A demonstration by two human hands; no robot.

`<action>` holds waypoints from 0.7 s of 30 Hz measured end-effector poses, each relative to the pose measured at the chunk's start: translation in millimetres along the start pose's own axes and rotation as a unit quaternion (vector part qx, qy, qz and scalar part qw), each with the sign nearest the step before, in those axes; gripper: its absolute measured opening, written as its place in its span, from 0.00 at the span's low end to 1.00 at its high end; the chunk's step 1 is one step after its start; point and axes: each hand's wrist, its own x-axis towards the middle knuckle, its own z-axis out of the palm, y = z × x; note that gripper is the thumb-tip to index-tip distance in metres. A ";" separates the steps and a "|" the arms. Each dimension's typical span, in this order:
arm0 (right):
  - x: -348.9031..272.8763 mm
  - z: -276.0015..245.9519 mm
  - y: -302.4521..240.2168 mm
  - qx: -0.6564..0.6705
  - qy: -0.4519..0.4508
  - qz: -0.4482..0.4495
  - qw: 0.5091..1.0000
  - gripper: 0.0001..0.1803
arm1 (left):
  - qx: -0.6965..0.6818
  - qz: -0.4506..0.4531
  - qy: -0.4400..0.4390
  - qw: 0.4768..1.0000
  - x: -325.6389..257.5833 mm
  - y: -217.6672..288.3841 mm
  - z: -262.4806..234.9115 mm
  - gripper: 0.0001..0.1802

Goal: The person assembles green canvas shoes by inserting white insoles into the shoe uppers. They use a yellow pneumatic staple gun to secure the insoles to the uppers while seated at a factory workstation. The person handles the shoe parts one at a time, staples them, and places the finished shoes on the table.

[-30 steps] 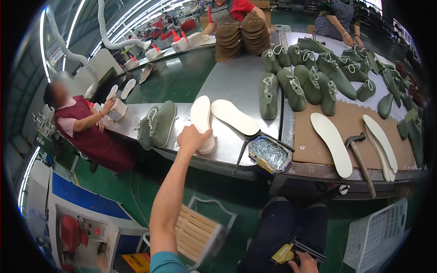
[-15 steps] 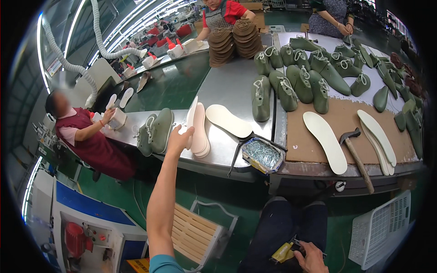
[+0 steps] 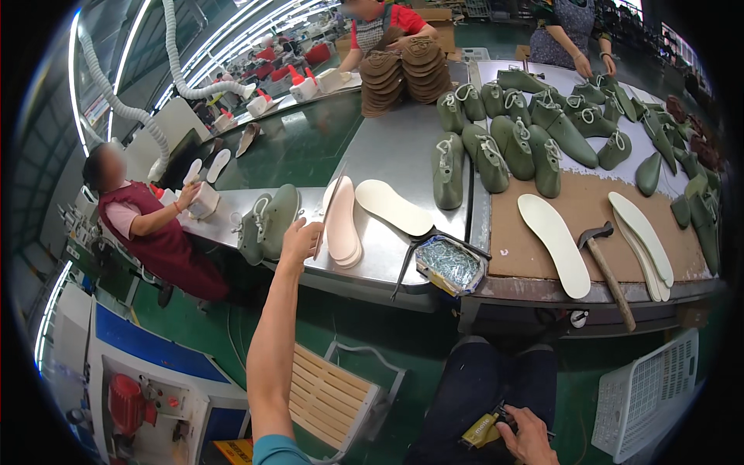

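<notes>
Left hand (image 3: 301,240): mostly curled, gripping one insole by its near end; left of the nail tray (image 3: 440,284).
Held insole (image 3: 332,205): tipped up, nearly edge-on to view; left of the nail tray, over the left side of the stack; cannot tell whether touching it.
Stack (image 3: 343,236): pale pink, at least two insoles thick, lying on the counter (image 3: 415,151), left of the nail tray.
Done, by the look of it: one insole picked up and gripped.
Left, by the look of it: held insole not yet laid down; stack ungripped.
Right hand (image 3: 529,435): loosely bent, nearer the body than the nail tray, just beside a yellow thing (image 3: 482,430); cannot tell what, if anything, held.
Lasts (image 3: 511,147): green, laced; two left of the nail tray, past the stack, one with a pale sole edge, perhaps an insole fitted; many more behind the nail tray and to its right.
Cream insoles (image 3: 554,246): lying loose, one just behind the nail tray and to its left, others to its right.
Hammer (image 3: 608,277): unheld, right of the nail tray, between cream insoles.
</notes>
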 end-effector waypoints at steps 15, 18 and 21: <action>77.2 0.0 -55.1 0.532 0.025 -0.074 0.843 0.42 | 0.121 0.493 -0.421 0.752 -276.4 8.6 167.4 0.19; 61.1 -26.8 -13.5 0.474 0.137 -0.073 0.867 0.26 | 0.147 0.529 -0.292 0.783 -199.6 56.1 182.0 0.19; 47.5 -31.3 1.7 0.516 0.173 -0.036 0.838 0.25 | 0.220 0.467 0.049 0.855 -80.1 75.0 224.2 0.34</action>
